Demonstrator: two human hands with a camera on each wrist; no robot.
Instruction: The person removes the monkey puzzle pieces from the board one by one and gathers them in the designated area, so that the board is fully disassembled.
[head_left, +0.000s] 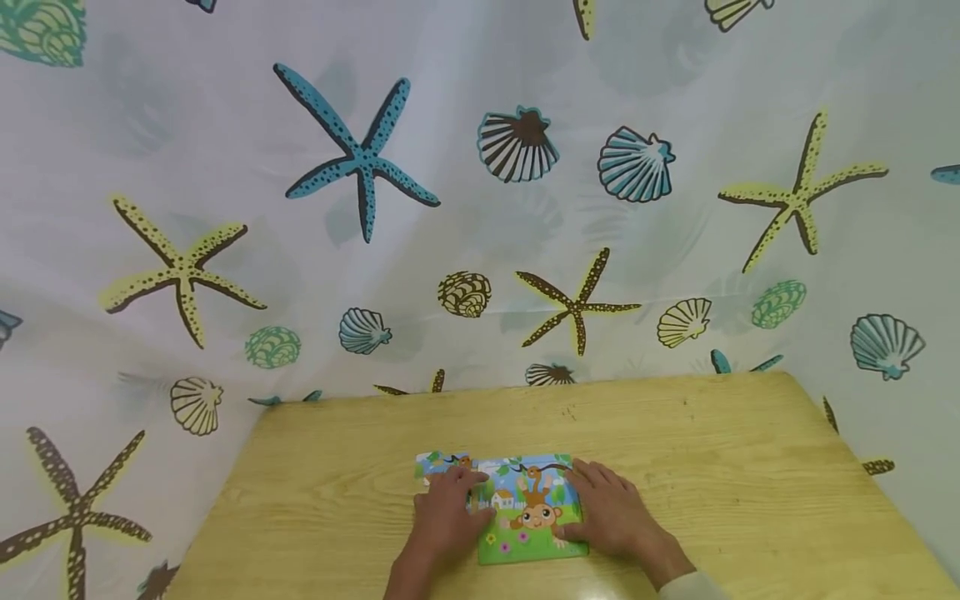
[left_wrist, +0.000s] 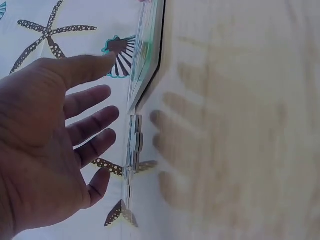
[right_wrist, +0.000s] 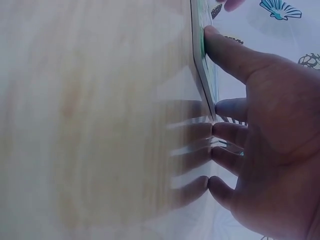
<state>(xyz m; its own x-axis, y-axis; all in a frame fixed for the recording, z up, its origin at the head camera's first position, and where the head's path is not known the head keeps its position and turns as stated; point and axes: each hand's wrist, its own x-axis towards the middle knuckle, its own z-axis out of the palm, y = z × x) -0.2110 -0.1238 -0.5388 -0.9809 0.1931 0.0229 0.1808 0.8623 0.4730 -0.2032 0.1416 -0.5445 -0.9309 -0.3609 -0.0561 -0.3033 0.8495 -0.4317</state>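
Observation:
A flat picture board (head_left: 534, 521) with a cartoon monkey, a house and flowers lies on the wooden table. To its left are several jigsaw pieces (head_left: 442, 461) bearing a similar picture, partly covered by my left hand (head_left: 448, 515). That hand hovers with spread, relaxed fingers, thumb toward the board; in the left wrist view its fingertips stand apart from the pieces (left_wrist: 135, 142). My right hand (head_left: 617, 512) rests at the board's right side. In the right wrist view its thumb (right_wrist: 232, 55) lies on the board (right_wrist: 204, 65), and other fingertips touch the table beside the edge.
The wooden table (head_left: 735, 467) extends to both sides and behind the board. A white cloth (head_left: 465, 225) printed with starfish and shells hangs around its back and sides.

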